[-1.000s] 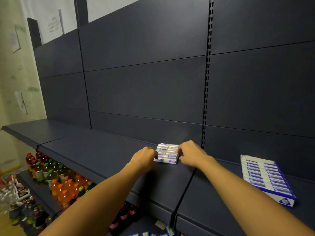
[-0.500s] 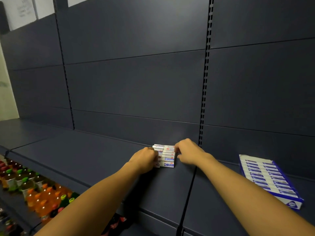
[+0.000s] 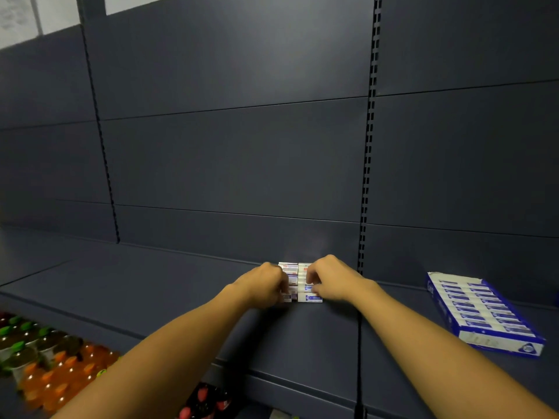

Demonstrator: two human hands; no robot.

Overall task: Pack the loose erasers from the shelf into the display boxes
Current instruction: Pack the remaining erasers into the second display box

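Head view: loose erasers (image 3: 299, 282) sit as a small stacked block on the shelf (image 3: 181, 285), well left of the display box (image 3: 484, 316); left hand (image 3: 266, 284) & right hand (image 3: 329, 279) curl round the block's two sides, squeezing it together. Erasers look light, small, sleeves prob. slick, so block could shear apart; best held w/ even side pressure, low. Display box, blue/white, open-topped, already holds rows of erasers & looks about full.

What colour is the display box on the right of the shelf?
The display box is blue and white, seen in the head view.
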